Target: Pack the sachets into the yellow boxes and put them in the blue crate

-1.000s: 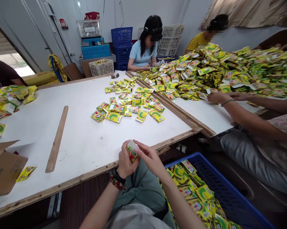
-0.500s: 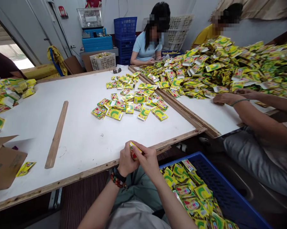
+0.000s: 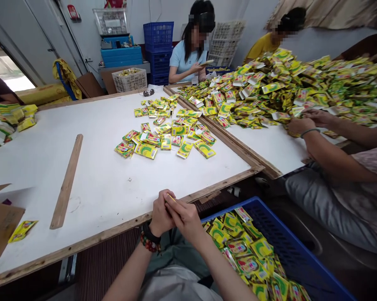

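My left hand (image 3: 160, 214) and my right hand (image 3: 184, 216) are pressed together at the near edge of the white table (image 3: 106, 184), both closed around a small yellow packet (image 3: 171, 198) of which only a thin edge shows. A bead bracelet sits on my left wrist. A loose spread of yellow-green packets (image 3: 166, 129) lies on the table ahead, out of reach of my hands. To my right, below the table, a blue crate (image 3: 288, 246) holds several of the same packets.
A wooden stick (image 3: 65, 182) lies on the table at left, near a cardboard box (image 3: 0, 221) and a stray packet (image 3: 21, 230). A big heap of packets (image 3: 301, 88) covers the adjoining table, where a person's hands (image 3: 304, 123) work. Two more people sit at the far end.
My hands have closed over the packet, which now barely shows, and sit slightly lower at the table edge. The person at right has drawn both hands together at the heap.
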`<state>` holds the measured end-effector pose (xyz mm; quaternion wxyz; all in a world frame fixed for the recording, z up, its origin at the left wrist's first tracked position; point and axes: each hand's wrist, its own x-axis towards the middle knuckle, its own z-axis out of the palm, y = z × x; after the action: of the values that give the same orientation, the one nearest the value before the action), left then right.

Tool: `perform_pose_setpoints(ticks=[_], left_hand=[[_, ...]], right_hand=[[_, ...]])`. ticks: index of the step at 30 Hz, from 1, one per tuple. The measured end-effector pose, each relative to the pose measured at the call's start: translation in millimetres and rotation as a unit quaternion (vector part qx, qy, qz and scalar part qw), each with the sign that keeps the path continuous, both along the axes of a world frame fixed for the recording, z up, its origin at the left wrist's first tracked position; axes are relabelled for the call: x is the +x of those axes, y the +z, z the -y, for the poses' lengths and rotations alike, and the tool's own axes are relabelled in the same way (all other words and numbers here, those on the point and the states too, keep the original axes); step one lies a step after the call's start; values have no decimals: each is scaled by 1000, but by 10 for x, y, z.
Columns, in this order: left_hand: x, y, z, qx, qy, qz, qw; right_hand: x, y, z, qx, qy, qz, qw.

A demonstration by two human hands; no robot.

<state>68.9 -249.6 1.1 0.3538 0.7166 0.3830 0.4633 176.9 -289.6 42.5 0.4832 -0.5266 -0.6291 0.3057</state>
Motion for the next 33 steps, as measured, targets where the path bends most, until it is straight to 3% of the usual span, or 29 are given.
perform_pose_setpoints(ticks=[6, 8, 10, 12, 14, 15, 16, 17, 19, 23, 26, 29, 33], left_hand=[[4, -16, 11, -6, -8, -6, 1000], [-4, 1, 8, 2, -28, -13, 1000], [-19, 13, 1, 13, -54, -16, 998], [-29, 15, -10, 21, -68, -10, 997], [-23, 10, -23, 20, -63, 2, 998], [-13, 6, -29, 16, -58, 4, 998], [0, 4, -35, 13, -54, 0, 998], [15, 2, -40, 12, -52, -8, 999], [41, 2, -47, 14, -48, -28, 998], [58, 3, -51, 6, -22, -33, 999], [63, 5, -59, -18, -9, -7, 1000], [77, 9, -85, -58, 12, 43, 997], [65, 20, -124, -98, 22, 124, 987]], right_hand=[[4, -21, -8, 24, 1, 45, 999], [55, 30, 22, 50, 11, 76, 996], [183, 127, 123, 30, -2, 144, 989], [405, 237, 257, -73, -59, 272, 958], [693, 311, 320, -199, -127, 396, 888], [840, 322, 289, -239, -146, 429, 859], [979, 314, 202, -258, -158, 437, 847], [1106, 288, 60, -256, -165, 425, 853], [1319, 195, -365, -225, -199, 346, 889], [1597, 13, -1339, -223, -254, 279, 899], [1618, -39, -1685, -220, -248, 220, 918], [1419, -94, -1509, -204, -192, 150, 948], [862, -254, -718, -184, -47, 0, 982]])
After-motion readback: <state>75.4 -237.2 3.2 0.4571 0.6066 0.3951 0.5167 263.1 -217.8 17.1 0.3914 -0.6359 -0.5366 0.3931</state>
